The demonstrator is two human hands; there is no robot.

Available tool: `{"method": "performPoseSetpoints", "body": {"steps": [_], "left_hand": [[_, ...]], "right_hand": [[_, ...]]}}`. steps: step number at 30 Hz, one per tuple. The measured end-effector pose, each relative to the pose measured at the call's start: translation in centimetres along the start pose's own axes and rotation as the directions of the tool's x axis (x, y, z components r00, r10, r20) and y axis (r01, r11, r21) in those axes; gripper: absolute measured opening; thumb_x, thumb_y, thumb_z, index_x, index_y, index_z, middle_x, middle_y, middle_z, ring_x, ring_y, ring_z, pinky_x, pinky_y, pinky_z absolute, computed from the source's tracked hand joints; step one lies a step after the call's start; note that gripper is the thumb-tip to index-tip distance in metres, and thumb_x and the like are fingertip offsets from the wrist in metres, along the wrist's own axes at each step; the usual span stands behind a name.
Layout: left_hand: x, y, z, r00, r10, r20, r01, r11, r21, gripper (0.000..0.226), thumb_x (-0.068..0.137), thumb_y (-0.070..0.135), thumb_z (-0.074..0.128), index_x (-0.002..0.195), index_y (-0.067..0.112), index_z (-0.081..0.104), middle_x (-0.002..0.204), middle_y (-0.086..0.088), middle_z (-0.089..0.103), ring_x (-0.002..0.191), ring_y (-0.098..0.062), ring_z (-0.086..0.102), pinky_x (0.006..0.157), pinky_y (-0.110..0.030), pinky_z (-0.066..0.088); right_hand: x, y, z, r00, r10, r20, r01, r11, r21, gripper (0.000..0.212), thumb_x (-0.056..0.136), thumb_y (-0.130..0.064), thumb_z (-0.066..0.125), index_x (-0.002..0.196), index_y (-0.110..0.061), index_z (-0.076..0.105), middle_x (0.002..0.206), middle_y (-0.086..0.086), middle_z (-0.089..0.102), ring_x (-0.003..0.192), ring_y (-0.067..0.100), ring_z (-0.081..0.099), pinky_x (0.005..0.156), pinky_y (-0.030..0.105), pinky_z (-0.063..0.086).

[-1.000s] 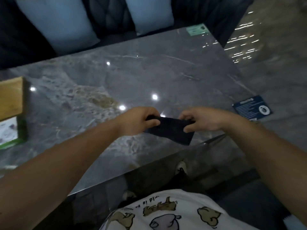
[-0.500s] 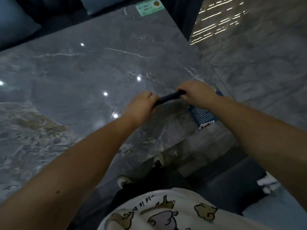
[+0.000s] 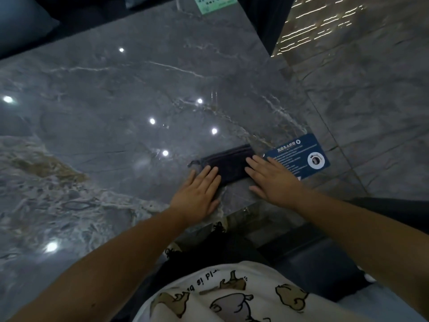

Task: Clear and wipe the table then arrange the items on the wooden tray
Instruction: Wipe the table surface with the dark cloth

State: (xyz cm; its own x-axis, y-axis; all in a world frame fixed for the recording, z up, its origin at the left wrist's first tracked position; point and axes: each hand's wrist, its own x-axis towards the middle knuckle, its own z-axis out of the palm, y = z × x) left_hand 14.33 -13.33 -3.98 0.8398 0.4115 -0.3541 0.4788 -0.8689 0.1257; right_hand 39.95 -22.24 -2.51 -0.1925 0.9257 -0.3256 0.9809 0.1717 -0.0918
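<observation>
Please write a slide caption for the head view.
Both hands press a folded cloth flat on the table.

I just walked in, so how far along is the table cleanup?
Cleared: the marble table shows only stickers. In hand: the left hand and right hand press flat on a folded dark cloth. Left: the wooden tray, out of view.

A folded cloth (image 3: 228,165) lies on the table (image 3: 116,117) near its front right corner. A card (image 3: 299,154) lies just right of it. Another card (image 3: 214,3) lies at the far edge.
</observation>
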Motion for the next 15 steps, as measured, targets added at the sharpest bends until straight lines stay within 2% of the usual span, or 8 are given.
{"method": "performPoseSetpoints", "body": {"steps": [3,5,7,9,11,13,15], "left_hand": [[-0.3,0.1,-0.2,0.997,0.017,0.075,-0.019,0.999,0.026,0.073,0.095,0.055,0.018,0.151,0.009,0.019,0.159,-0.013,0.013,0.147,-0.029,0.009,0.118,-0.050,0.006],[-0.2,0.4,-0.8,0.993,0.008,0.117,-0.012,0.999,0.035,0.075,0.093,0.056,0.009,0.153,0.011,0.009,0.161,-0.010,0.001,0.148,-0.027,-0.002,0.118,-0.049,-0.003],[-0.1,0.1,-2.0,0.991,-0.017,0.135,0.018,1.000,-0.008,0.078,0.089,0.057,0.001,0.153,0.014,0.010,0.162,-0.007,0.002,0.148,-0.024,-0.003,0.117,-0.046,-0.006],[-0.7,-0.9,-3.4,0.995,-0.078,0.063,0.083,0.993,-0.081,0.083,0.085,0.058,-0.003,0.152,0.014,0.020,0.161,-0.006,0.014,0.148,-0.023,0.007,0.117,-0.042,-0.004],[-2.0,-2.3,-4.4,0.980,-0.184,-0.069,0.175,0.977,-0.124,0.078,0.088,0.056,0.006,0.149,0.012,0.028,0.157,-0.010,0.025,0.146,-0.026,0.016,0.117,-0.044,0.002],[-3.7,-3.7,-5.1,0.934,-0.289,-0.209,0.268,0.955,-0.125,0.072,0.092,0.052,0.021,0.146,0.007,0.035,0.153,-0.016,0.033,0.143,-0.032,0.026,0.116,-0.050,0.017],[-5.5,-5.0,-5.7,0.879,-0.394,-0.270,0.373,0.919,-0.129,0.070,0.092,0.052,0.030,0.142,0.003,0.040,0.149,-0.019,0.037,0.140,-0.036,0.032,0.113,-0.053,0.026]], "right_hand": [[-0.7,0.4,0.1,0.996,-0.006,0.094,0.007,1.000,-0.008,0.066,0.091,-0.054,0.026,0.140,-0.012,0.042,0.152,0.011,0.034,0.140,0.026,0.031,0.110,0.049,0.033],[-0.5,0.7,-0.3,0.994,-0.026,0.106,0.024,1.000,0.017,0.069,0.090,-0.056,0.022,0.142,-0.014,0.039,0.154,0.008,0.030,0.142,0.024,0.027,0.112,0.047,0.028],[0.1,0.8,-1.8,0.998,-0.021,0.061,0.016,0.995,0.096,0.063,0.091,-0.053,0.027,0.137,-0.014,0.048,0.148,0.008,0.041,0.136,0.025,0.039,0.110,0.043,0.030],[1.2,0.6,-3.9,0.998,-0.008,-0.056,0.017,0.986,0.164,0.050,0.091,-0.044,0.041,0.124,-0.011,0.061,0.132,0.011,0.058,0.118,0.029,0.057,0.101,0.041,0.041],[2.7,0.1,-5.9,0.987,-0.012,-0.161,0.037,0.988,0.152,0.045,0.090,-0.041,0.043,0.115,-0.011,0.065,0.119,0.011,0.065,0.106,0.030,0.062,0.092,0.039,0.047],[4.3,-1.0,-7.3,0.962,-0.008,-0.274,0.036,0.995,0.098,0.047,0.090,-0.044,0.041,0.115,-0.010,0.063,0.119,0.011,0.063,0.110,0.030,0.058,0.094,0.039,0.045],[6.0,-2.8,-8.3,0.918,-0.006,-0.396,0.034,0.997,0.065,0.050,0.089,-0.044,0.047,0.122,-0.008,0.060,0.127,0.015,0.059,0.119,0.033,0.053,0.101,0.042,0.040]]}}
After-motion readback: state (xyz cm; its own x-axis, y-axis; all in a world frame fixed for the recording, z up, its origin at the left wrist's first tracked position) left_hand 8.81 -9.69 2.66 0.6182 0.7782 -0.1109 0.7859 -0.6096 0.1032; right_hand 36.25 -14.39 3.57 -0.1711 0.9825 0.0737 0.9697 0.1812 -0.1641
